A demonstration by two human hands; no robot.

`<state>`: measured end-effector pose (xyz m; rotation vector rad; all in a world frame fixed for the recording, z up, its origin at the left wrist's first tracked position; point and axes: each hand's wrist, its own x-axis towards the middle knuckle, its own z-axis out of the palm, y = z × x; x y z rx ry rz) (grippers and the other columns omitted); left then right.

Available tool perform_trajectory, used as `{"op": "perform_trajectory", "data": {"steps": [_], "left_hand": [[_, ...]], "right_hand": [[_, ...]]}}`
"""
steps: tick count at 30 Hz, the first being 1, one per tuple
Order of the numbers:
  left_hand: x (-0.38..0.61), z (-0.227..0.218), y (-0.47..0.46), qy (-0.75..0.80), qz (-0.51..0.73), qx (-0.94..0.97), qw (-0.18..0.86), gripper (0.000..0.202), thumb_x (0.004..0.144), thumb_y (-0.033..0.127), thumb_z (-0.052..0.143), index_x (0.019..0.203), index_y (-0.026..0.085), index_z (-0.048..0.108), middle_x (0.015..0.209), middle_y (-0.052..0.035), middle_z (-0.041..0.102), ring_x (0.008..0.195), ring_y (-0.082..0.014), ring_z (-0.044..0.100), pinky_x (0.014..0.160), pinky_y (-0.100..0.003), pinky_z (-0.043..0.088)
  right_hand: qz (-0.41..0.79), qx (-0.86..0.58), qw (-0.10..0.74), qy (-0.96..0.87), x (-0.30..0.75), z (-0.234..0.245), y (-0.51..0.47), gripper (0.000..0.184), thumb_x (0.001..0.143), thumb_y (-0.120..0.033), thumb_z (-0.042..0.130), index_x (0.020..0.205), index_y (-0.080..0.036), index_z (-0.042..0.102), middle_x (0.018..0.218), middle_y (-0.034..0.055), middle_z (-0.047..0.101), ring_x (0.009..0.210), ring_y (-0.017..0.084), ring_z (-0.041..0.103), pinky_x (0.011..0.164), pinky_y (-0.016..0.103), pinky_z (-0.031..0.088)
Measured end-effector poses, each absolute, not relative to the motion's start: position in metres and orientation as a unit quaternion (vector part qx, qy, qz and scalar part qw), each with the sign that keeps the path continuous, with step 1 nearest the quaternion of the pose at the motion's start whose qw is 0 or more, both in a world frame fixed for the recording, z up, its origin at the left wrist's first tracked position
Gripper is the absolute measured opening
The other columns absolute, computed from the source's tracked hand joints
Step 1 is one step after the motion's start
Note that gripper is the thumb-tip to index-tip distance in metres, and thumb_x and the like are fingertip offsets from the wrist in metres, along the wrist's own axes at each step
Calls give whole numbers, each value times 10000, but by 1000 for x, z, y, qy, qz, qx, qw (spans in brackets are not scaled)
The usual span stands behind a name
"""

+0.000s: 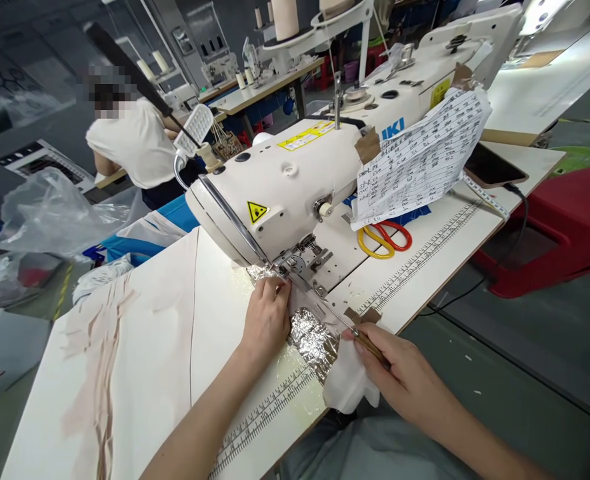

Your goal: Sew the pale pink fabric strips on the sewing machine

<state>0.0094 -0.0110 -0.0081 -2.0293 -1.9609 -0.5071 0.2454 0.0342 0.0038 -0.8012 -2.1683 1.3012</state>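
My left hand [266,319] lies beside the presser foot of a white sewing machine [295,173], its fingers curled together at the edge of a thin white fabric [347,383]. The fingertips are partly hidden. My right hand [399,370] is closed round the wooden handle of an awl [367,345]. Its thin metal shaft points toward the presser foot and lies over the fabric. Part of the fabric hangs over the front edge of the table. Under the fabric, shiny foil [315,340] covers the machine bed.
Red and yellow-handled scissors [385,240] lie behind the fabric. A handwritten sheet [419,160] hangs on the machine. At right are a phone [495,167] and a red stool [565,227]. Pale fabric strips [107,387] lie at left. Another person [132,143] sits beyond.
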Motion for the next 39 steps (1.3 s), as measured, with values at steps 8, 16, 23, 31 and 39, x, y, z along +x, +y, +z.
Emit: {"op": "perform_trajectory", "data": {"steps": [8,16,23,31,39], "left_hand": [[4,-9,-12,-639,-222,-728,109,416,869,-22,359,1147,186,588,1054,-105,610,961,-237,557,819,-428,562],[4,-9,-13,-655,-210,-711,144,387,850,-16,388,1133,163,582,1021,-117,597,920,-242,541,769,-425,551],[-2,-15,-12,-651,-219,-717,121,374,876,23,399,1157,190,580,1039,-107,622,953,-243,567,783,-436,547],[7,-6,-15,-641,-240,-717,134,329,860,14,401,1108,167,554,1012,-112,597,912,-232,545,757,-410,535],[16,-9,-17,-660,-192,-711,146,309,835,58,454,1104,162,565,1019,-113,599,938,-255,547,748,-404,520]], "right_hand": [[463,-288,237,-804,241,-1,37,233,995,-289,352,873,-221,538,752,19,641,632,175,590,571,269,450],[440,-272,243,-821,229,-1,42,226,974,-244,331,948,-199,551,829,57,667,706,198,626,604,284,476],[445,-266,231,-823,221,3,47,208,966,-254,347,860,-217,522,754,32,639,685,198,621,598,278,460],[437,-260,210,-835,208,-3,53,251,971,-267,335,954,-186,572,650,-12,557,509,159,487,510,269,370],[443,-260,220,-829,202,2,58,248,949,-286,349,935,-191,578,689,8,593,549,170,529,526,265,388]]}}
